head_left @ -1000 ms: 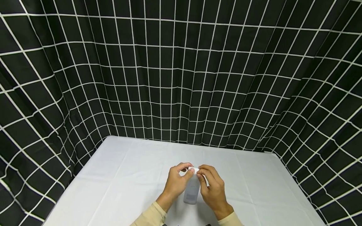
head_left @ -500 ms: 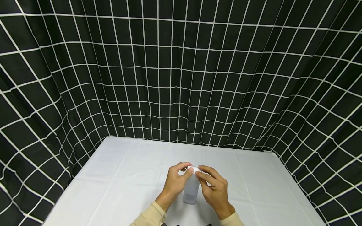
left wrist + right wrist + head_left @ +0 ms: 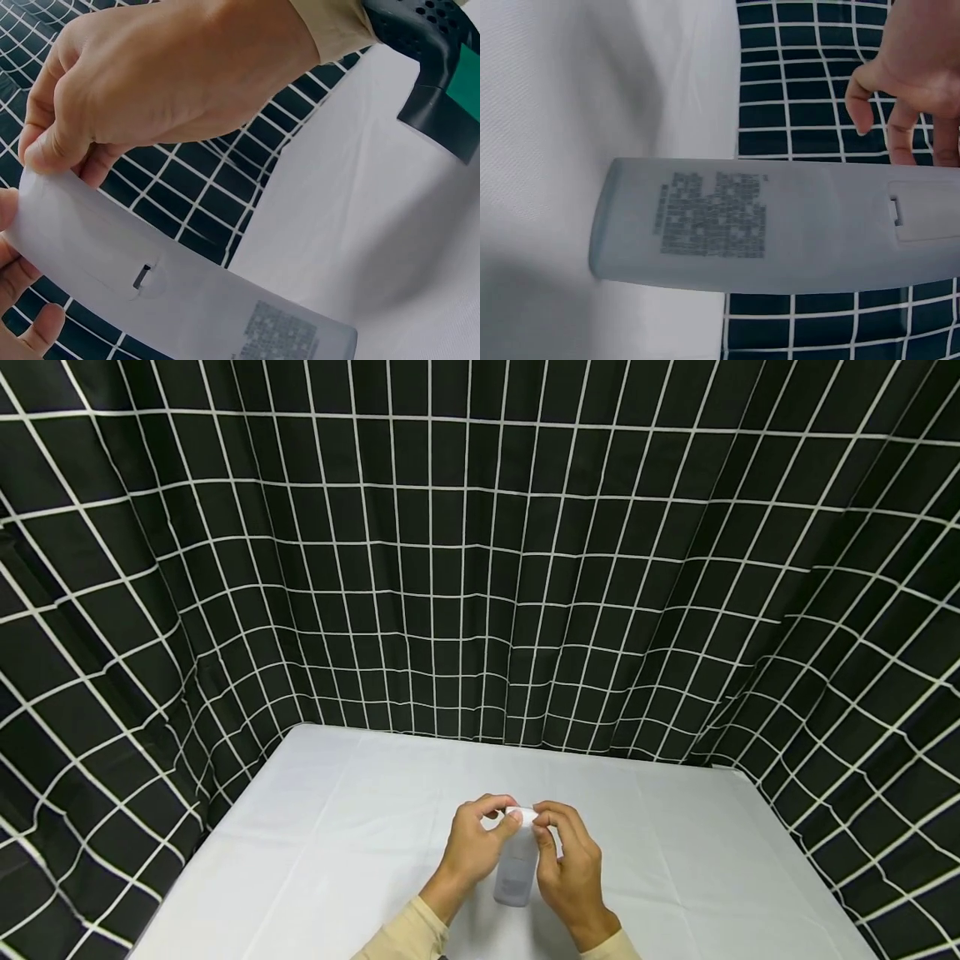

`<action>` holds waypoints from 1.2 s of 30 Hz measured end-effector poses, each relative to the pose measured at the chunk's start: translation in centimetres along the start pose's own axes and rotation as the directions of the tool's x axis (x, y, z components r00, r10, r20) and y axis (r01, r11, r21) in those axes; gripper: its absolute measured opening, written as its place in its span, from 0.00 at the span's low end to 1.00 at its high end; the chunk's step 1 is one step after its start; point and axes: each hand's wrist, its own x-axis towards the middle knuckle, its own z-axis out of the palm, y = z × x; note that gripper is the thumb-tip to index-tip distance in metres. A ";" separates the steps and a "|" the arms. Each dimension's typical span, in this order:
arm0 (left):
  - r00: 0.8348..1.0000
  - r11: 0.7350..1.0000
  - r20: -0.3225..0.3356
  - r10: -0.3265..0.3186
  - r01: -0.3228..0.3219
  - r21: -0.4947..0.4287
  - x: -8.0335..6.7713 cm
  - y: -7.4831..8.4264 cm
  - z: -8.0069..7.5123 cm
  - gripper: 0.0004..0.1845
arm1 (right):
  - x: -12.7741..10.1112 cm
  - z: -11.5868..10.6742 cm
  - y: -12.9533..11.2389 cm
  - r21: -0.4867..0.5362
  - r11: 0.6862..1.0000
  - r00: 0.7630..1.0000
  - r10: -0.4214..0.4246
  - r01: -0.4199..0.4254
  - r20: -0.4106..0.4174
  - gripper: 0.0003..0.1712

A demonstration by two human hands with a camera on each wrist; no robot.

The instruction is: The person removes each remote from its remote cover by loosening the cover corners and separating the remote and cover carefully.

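A long white remote control (image 3: 516, 870) is held up at its top end, its back side facing me. That back shows a block of grey print (image 3: 714, 215) and a battery cover (image 3: 930, 211) with a small dark latch slot. My left hand (image 3: 474, 847) pinches the top left corner, thumb on the back and index finger behind the edge. At the top right corner my right hand (image 3: 568, 860) grips with its fingertips and thumb. Its lower end overlaps the white tablecloth in the head view. The front face is hidden.
A white cloth covers the table (image 3: 360, 827) under the hands. Black curtains with a white grid (image 3: 480, 568) stand behind it and along both sides.
The head view has shifted slightly. Both hands keep hold of the remote control's top end, and the right fingers have moved a little at its corner.
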 end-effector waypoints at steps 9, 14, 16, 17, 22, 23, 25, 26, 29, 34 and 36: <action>1.000 1.000 0.003 0.026 -0.026 0.003 -0.2 -0.3 0.0 0.04 | 1.0 -0.2 0.0 -0.022 0.998 0.998 0.056 -0.057 -0.038 0.04; 1.000 1.000 -0.007 0.028 -0.028 0.006 -0.2 0.0 0.0 0.04 | 1.7 -0.4 -0.2 -0.047 0.987 0.988 0.149 -0.151 -0.040 0.15; 1.000 1.000 -0.003 0.024 -0.024 0.006 -0.3 0.6 0.0 0.05 | 2.2 -0.6 -0.5 -0.027 0.981 0.981 0.192 -0.192 -0.029 0.16; 1.000 1.000 0.002 0.019 -0.019 0.003 -0.4 1.0 0.0 0.05 | 2.6 -0.7 -0.9 -0.014 0.977 0.977 0.213 -0.213 -0.018 0.15; 1.000 1.000 0.018 -0.020 0.020 -0.012 -0.7 2.7 -0.2 0.05 | 4.2 -1.5 -2.2 0.104 0.913 0.918 0.388 -0.396 0.088 0.10; 1.000 1.000 0.016 -0.024 0.025 -0.012 -0.7 2.6 -0.2 0.05 | 4.3 -1.6 -2.2 0.124 0.888 0.895 0.431 -0.444 0.119 0.09; 0.999 0.999 0.014 -0.039 0.039 -0.016 -0.6 1.9 -0.1 0.06 | 4.3 -1.8 -1.5 0.155 0.829 0.840 0.510 -0.537 0.185 0.06; 0.999 0.999 0.012 -0.037 0.037 -0.019 -0.5 1.5 -0.1 0.06 | 4.2 -1.8 -1.1 0.167 0.800 0.813 0.541 -0.576 0.215 0.05; 1.000 0.999 0.012 -0.022 0.022 -0.033 -0.3 0.5 0.0 0.05 | 3.9 -1.9 0.3 0.201 0.710 0.733 0.614 -0.675 0.293 0.04; 1.000 0.999 0.023 -0.003 0.004 -0.041 -0.1 -0.1 0.1 0.05 | 3.8 -2.0 1.5 0.214 0.609 0.638 0.663 -0.764 0.392 0.03; 1.000 0.999 0.029 -0.007 0.009 -0.040 -0.2 -0.1 0.0 0.05 | 3.8 -2.0 1.8 0.201 0.575 0.599 0.674 -0.793 0.433 0.03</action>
